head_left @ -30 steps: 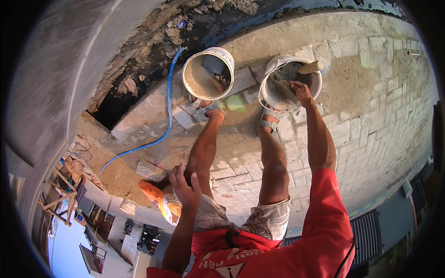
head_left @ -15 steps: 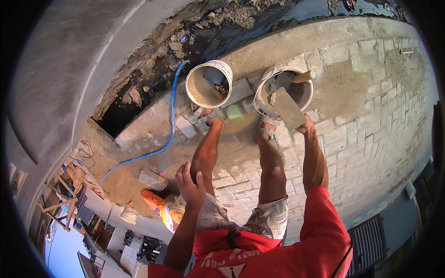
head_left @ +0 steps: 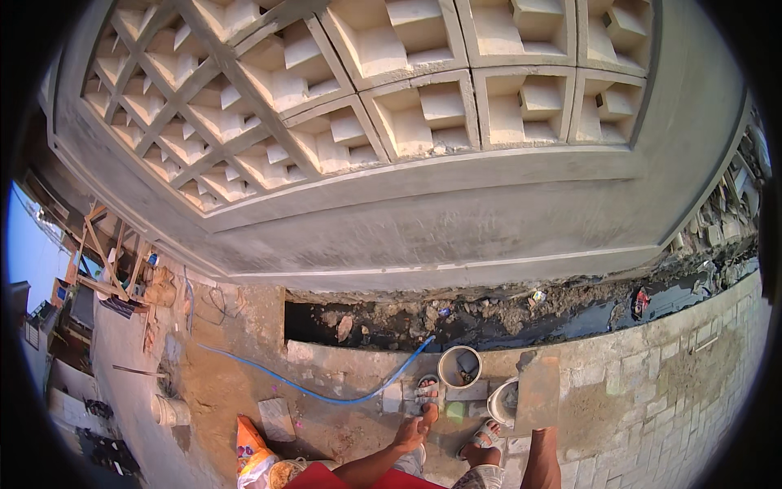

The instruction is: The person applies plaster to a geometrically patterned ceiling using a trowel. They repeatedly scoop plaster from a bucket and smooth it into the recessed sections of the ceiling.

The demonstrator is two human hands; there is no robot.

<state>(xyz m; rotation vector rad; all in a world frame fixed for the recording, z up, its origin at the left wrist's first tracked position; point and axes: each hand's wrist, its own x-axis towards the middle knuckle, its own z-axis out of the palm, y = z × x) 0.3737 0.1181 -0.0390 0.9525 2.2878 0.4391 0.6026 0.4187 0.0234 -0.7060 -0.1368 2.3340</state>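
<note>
My right hand (head_left: 543, 440) is closed on the lower end of a flat rectangular plastering tool (head_left: 539, 395), grey-brown, with a dab of mortar at its far left corner. Its handle does not show. The tool is in front of part of a white bucket (head_left: 497, 405) that has grey material inside. My left hand (head_left: 414, 428) appears empty, its fingers apart, in front of my left leg. Beyond it, by my sandalled feet, stands another whitish bucket (head_left: 441, 371) with a grey piece and small items in it.
A grey wall (head_left: 423, 216) with pale ventilation blocks (head_left: 423, 110) rises ahead. Along its foot runs a ditch (head_left: 562, 319) of dark water and rubble. A blue hose (head_left: 326, 398) crosses the ground at left, near a loose block (head_left: 277, 419) and an orange sack (head_left: 248, 440).
The view has tilted up to the wall. The plastering tool, still in my right hand, now looks turned upright, beside the bucket. My left hand has shifted right across my left leg.
</note>
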